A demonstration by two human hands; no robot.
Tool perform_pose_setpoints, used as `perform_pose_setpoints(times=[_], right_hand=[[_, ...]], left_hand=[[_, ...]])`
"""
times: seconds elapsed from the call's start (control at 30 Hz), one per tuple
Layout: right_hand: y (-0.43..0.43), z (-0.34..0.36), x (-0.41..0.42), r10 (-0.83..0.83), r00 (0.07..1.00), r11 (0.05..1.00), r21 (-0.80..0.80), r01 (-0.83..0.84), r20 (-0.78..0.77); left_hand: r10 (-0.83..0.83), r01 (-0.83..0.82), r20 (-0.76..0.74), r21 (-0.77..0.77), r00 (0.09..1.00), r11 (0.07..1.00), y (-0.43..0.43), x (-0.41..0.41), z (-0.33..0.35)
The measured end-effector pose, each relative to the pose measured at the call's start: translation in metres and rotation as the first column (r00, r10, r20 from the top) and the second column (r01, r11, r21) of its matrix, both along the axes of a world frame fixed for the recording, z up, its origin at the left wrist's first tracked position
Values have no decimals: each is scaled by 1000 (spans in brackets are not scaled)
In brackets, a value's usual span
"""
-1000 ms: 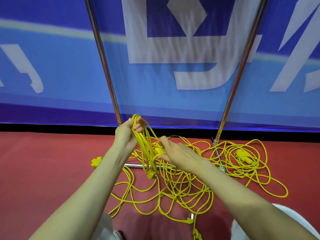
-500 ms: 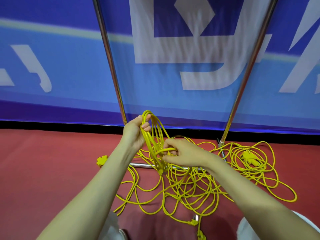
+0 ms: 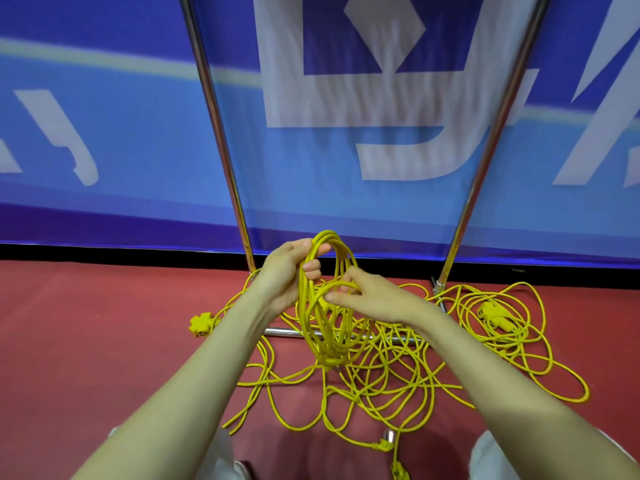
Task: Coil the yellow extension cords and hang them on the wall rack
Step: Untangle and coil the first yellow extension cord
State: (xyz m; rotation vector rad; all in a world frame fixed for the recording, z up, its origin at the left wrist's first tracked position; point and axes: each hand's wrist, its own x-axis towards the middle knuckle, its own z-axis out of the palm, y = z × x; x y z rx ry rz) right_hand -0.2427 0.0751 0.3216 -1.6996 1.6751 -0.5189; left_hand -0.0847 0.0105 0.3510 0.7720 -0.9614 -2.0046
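Observation:
A coil of yellow extension cord (image 3: pixel 313 327) hangs upright in the middle of the view, several loops deep. My left hand (image 3: pixel 289 271) grips the top of that coil. My right hand (image 3: pixel 367 297) pinches one strand that curves across the coil's front. Below them a loose tangle of yellow cord (image 3: pixel 374 379) spreads over the red floor. A second loose pile of yellow cord (image 3: pixel 498 323) with plugs in it lies to the right. A yellow multi-socket end (image 3: pixel 201 323) rests on the floor at the left.
Two chrome rack poles (image 3: pixel 221 133) (image 3: pixel 491 133) rise in front of a blue banner wall (image 3: pixel 104 133). A chrome base bar (image 3: pixel 284 331) lies on the red floor (image 3: pixel 86 341) under the cords. My knees show at the bottom edge.
The coil in my left hand has gained a loop and hangs rounder. My right hand has come up closer to the left hand with a strand.

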Motion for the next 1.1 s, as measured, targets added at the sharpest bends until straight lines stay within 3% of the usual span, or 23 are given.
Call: perform_pose_setpoints(times=[0.1,0.17,0.23,0.37,0.47,0.57,0.7,0.8,0.87,0.97,1.1], right_hand=[[3,17,-7,69,935,994,-101,-36,347],[8,25,-12,134,878,983,-177,-57,459],[10,23,-9,150,887,971,-233,-50,436],[7,14,2,-15,955,926,-356,125,297],[1,10,0,-210,977,865,-459,205,41],[-3,1,1,-307,950,906,-320,276,-51],[-5,-12,0,-117,991,992,-48,120,66],[-2,-25,-19,-28,999,996,87,29,-19],[-2,-29,-29,-93,993,992,89,86,77],[-3,-10,-40,-286,899,939,-90,332,332],[-2,19,-51,-293,784,820,-278,501,547]], left_hand=[[6,4,97,-95,995,995,2,-1,-3],[53,-34,155,-124,987,992,5,-3,-6],[89,-47,261,-163,961,985,8,-6,-9],[127,24,452,-314,883,949,15,-14,-17],[123,43,469,-327,875,944,19,-19,-19],[111,-8,432,-233,895,972,16,-17,-17],[62,-21,286,-145,956,989,11,-12,-6],[77,-47,200,-151,977,987,4,0,6],[99,-63,187,-187,977,980,-2,10,10],[131,-36,295,-307,946,951,-3,17,7],[76,94,396,-391,915,916,-1,17,-5]])
